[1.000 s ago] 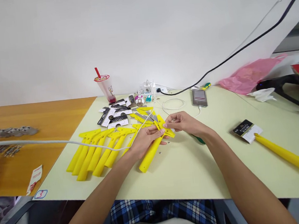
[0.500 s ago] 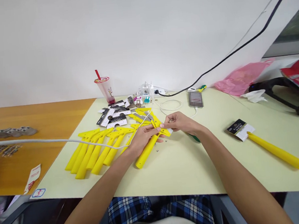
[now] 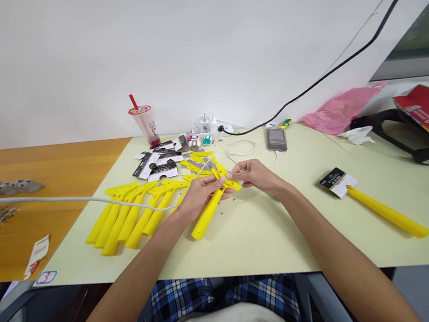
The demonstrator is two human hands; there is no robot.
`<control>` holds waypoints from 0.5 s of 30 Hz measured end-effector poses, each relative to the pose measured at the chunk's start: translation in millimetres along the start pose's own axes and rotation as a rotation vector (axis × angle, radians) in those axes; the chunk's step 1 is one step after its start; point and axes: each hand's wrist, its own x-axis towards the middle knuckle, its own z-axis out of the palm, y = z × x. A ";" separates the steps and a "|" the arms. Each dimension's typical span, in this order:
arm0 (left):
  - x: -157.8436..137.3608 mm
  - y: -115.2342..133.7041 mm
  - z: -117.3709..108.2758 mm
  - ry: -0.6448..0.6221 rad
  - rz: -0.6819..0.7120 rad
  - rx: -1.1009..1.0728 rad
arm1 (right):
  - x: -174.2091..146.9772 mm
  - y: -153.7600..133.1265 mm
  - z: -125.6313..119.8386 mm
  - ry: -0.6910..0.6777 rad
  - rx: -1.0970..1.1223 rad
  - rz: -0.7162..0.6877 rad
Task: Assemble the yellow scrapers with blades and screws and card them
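My left hand (image 3: 199,197) is closed around the neck of a yellow plastic scraper (image 3: 207,216), its handle slanting down toward me. The scraper's wide yellow head (image 3: 227,178) has small holes in it. My right hand (image 3: 256,175) pinches at the right side of that head, its thumb against the plastic; anything small between those fingertips is hidden. Several tiny screws (image 3: 221,213) lie on the table under the scraper. To the left of my left hand, several similar yellow handles (image 3: 129,217) lie in a row. Behind my hands are loose yellow head pieces (image 3: 196,167).
Black-and-white cards (image 3: 162,171) lie behind the handles, near a cup with a red straw (image 3: 145,124). A white cable (image 3: 70,199) crosses the left side. A carded yellow tool (image 3: 388,210) lies right. A power strip (image 3: 205,126) and pink bag (image 3: 342,111) are at the back.
The whole view has shifted slightly as my head moved. Both hands keep nearly the same hold on the scraper. A co-worker's hand at the far left edge has gone out of view.
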 end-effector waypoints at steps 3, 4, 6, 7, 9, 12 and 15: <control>-0.2 -1.4 0.2 -0.029 0.012 0.005 | 0.6 2.2 2.1 0.001 0.021 0.004; -0.4 -1.3 0.5 -0.031 0.017 0.005 | 0.2 1.7 2.8 0.004 0.027 -0.001; -1.0 -1.0 1.0 -0.027 0.025 0.002 | -1.6 -1.0 4.2 0.010 0.046 -0.017; -1.3 -0.7 1.2 -0.028 0.028 0.003 | -2.8 -2.8 4.9 0.012 0.055 -0.025; -2.0 -0.3 1.5 -0.037 0.039 0.008 | -5.3 -6.5 5.7 0.010 0.068 -0.035; -3.8 0.6 2.2 -0.059 0.046 0.027 | -7.7 -9.4 4.8 -0.007 0.055 -0.025; -6.2 1.7 3.3 -0.081 0.042 0.048 | -8.0 -9.3 2.7 -0.032 0.018 0.001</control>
